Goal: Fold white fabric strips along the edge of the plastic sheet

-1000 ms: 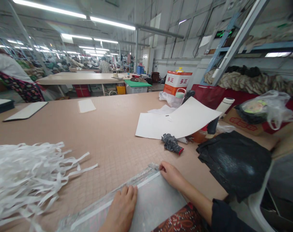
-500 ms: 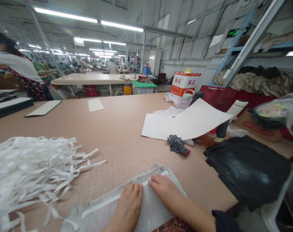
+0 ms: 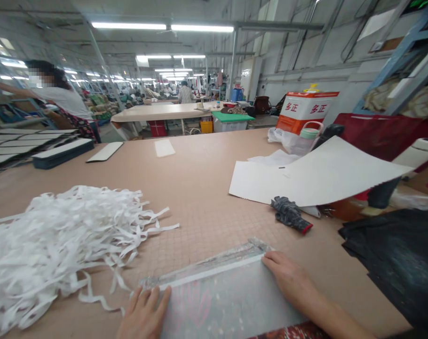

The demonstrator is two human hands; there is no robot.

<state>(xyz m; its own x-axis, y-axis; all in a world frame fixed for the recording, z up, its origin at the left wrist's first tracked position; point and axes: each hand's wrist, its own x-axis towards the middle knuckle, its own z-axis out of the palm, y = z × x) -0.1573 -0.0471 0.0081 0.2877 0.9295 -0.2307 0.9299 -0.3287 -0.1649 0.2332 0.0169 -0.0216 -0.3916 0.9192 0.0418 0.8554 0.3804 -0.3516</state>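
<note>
A clear plastic bag (image 3: 228, 296) with a white strip along its far edge lies flat on the tan table (image 3: 200, 188) right in front of me. My left hand (image 3: 143, 313) rests flat on the bag's left end, fingers stretched out. My right hand (image 3: 289, 280) presses flat on the bag's right end near its far corner. A big heap of white paper strips (image 3: 55, 245) lies to the left of the bag.
White sheets of card (image 3: 305, 179) lie at the right with a dark glove (image 3: 289, 214) in front of them. Black cloth (image 3: 400, 254) covers the right edge. An orange and white can (image 3: 305, 110) stands at the back. A person (image 3: 64, 101) works at far left.
Both hands have slid apart along the bag's far edge, the left to the left end and the right to the right end. My view has turned leftward.
</note>
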